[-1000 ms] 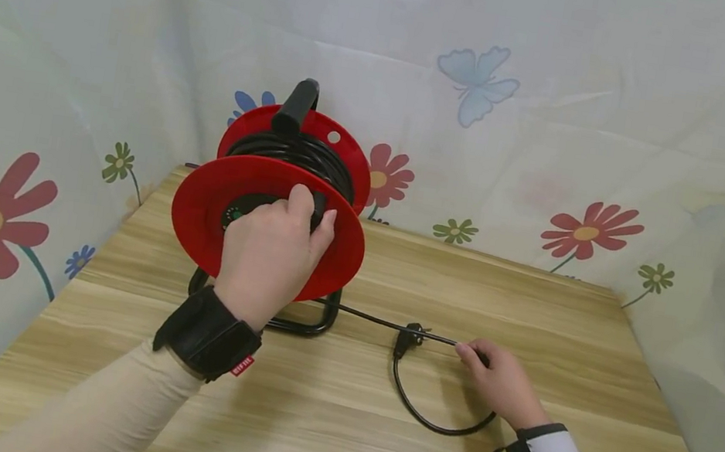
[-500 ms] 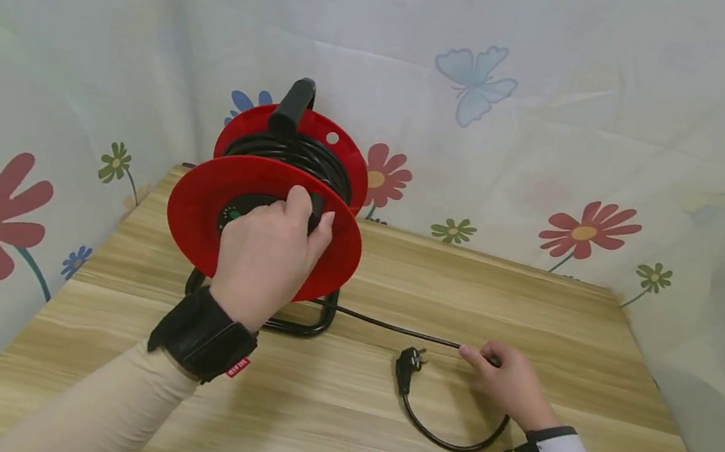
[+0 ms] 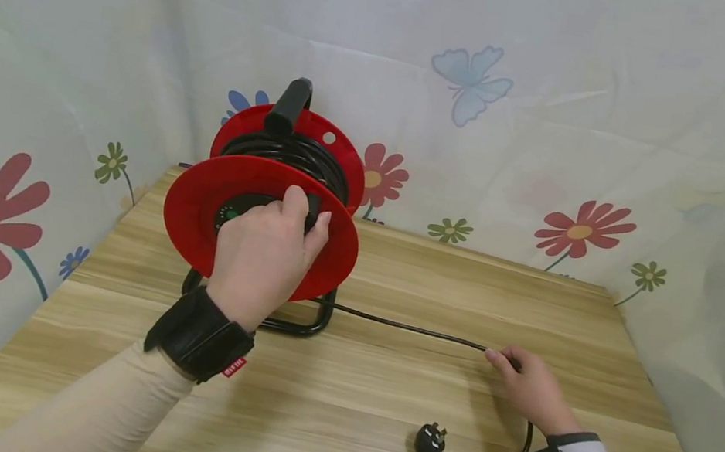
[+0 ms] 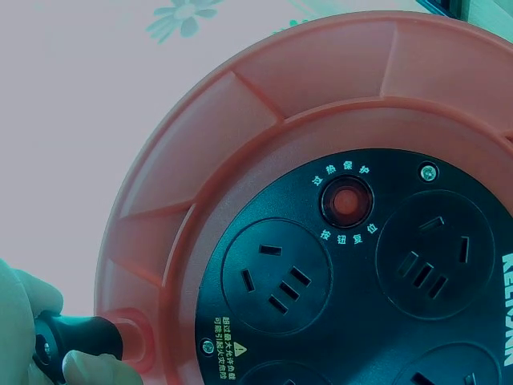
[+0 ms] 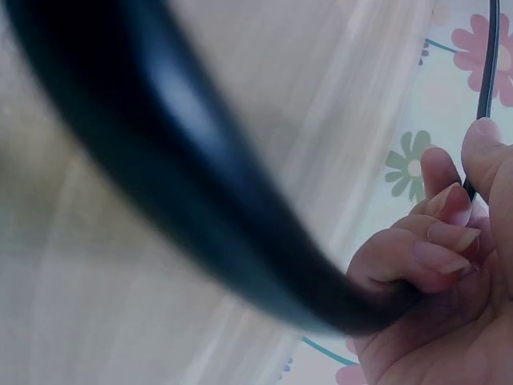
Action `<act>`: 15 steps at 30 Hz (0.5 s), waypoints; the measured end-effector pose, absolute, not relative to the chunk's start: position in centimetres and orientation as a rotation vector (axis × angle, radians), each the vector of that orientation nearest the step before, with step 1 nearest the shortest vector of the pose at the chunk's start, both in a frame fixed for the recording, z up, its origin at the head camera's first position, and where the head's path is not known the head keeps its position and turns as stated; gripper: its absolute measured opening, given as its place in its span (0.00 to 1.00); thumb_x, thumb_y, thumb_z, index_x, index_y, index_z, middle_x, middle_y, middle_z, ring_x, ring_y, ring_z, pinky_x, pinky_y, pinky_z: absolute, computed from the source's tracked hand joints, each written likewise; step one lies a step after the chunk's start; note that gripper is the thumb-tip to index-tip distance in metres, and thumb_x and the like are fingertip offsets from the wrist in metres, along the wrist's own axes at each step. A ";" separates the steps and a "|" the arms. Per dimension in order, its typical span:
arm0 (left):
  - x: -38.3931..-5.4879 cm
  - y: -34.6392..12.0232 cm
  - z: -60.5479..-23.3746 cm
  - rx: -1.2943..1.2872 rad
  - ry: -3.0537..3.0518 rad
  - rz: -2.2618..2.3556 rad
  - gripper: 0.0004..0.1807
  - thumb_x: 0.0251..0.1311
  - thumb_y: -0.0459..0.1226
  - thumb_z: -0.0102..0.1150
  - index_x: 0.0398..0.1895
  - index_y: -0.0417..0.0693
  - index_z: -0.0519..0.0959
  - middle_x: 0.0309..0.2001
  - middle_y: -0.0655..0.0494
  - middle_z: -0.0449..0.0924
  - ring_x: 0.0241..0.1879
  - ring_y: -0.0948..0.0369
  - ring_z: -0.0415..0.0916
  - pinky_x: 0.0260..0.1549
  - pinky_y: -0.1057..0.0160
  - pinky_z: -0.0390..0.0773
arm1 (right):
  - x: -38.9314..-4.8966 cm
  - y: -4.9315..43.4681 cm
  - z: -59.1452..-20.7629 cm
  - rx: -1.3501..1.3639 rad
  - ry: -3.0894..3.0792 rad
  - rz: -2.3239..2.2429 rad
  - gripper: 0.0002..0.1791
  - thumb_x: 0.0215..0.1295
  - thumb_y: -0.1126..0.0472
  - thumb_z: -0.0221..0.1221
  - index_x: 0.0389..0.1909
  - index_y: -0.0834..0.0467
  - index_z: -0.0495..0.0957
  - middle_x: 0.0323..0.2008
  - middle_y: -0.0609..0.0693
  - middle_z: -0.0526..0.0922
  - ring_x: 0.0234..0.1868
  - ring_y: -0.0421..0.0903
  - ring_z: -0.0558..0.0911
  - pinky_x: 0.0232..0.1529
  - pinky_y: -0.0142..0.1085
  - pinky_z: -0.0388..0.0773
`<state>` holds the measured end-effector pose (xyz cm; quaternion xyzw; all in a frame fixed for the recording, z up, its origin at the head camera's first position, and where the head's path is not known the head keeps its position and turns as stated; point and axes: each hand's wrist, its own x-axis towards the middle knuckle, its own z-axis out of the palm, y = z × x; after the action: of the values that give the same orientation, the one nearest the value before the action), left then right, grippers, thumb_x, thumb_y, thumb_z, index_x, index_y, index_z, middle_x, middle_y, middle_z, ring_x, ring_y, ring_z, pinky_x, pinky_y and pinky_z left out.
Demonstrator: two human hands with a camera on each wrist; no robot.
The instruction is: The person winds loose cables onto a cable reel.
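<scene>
A red cable reel (image 3: 196,209) with black cable wound on its drum stands on a black tube frame at the table's left. My left hand (image 3: 263,254) grips the black crank knob (image 4: 88,343) on the reel's front disc. Sockets and a red button show on the disc in the left wrist view. From the reel's base a black cable (image 3: 400,326) runs right to my right hand (image 3: 531,388), which holds it with curled fingers and thumb. Beyond that hand the cable loops down to a black plug (image 3: 431,443), its pins facing up. In the right wrist view the cable (image 5: 232,176) passes close and blurred.
The wood-grain table (image 3: 344,395) carries the reel and the plug. A pale flower-printed cloth (image 3: 559,130) rises behind the table and along both sides. On top of the reel is a black carrying handle (image 3: 289,107).
My right hand has moved right, with the plug sliding toward the table's front and turning. More cable stretches between reel and hand. The left hand stays on the knob.
</scene>
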<state>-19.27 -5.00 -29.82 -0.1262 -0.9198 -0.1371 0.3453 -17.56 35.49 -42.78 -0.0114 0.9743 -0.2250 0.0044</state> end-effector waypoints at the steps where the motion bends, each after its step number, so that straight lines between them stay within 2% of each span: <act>1: -19.3 -5.0 -29.8 -0.328 -2.388 -0.355 0.17 0.65 0.47 0.50 0.27 0.43 0.67 0.13 0.51 0.68 0.12 0.58 0.63 0.11 0.58 0.75 | -17.5 35.6 -42.6 -0.027 3.048 -0.705 0.28 0.71 0.41 0.45 0.36 0.63 0.77 0.22 0.50 0.71 0.21 0.43 0.67 0.20 0.36 0.64; 5: -19.3 -4.9 -29.8 -0.328 -2.396 -0.344 0.17 0.65 0.47 0.50 0.27 0.43 0.66 0.12 0.51 0.68 0.11 0.58 0.63 0.11 0.59 0.74 | -17.3 36.1 -42.1 -0.016 3.006 -0.704 0.27 0.72 0.42 0.45 0.37 0.64 0.77 0.23 0.52 0.72 0.21 0.44 0.67 0.20 0.37 0.65; 8: -19.2 -4.8 -29.8 -0.325 -2.405 -0.341 0.17 0.65 0.47 0.51 0.27 0.43 0.66 0.12 0.51 0.68 0.11 0.58 0.63 0.11 0.59 0.74 | -17.1 37.1 -42.1 -0.012 2.946 -0.701 0.28 0.73 0.44 0.43 0.40 0.66 0.77 0.29 0.57 0.77 0.25 0.46 0.70 0.23 0.39 0.68; 15: -19.1 -4.5 -29.8 -0.331 -2.416 -0.340 0.17 0.64 0.47 0.52 0.28 0.42 0.67 0.13 0.51 0.69 0.12 0.58 0.64 0.11 0.58 0.74 | -16.1 39.7 -42.1 0.070 2.870 -0.684 0.30 0.75 0.43 0.38 0.38 0.65 0.75 0.27 0.55 0.73 0.22 0.45 0.69 0.23 0.39 0.68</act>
<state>-19.11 -4.53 -29.77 -0.1267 -0.9252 -0.1301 0.3332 -16.06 39.74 -42.13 0.0236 0.9681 -0.2306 0.0950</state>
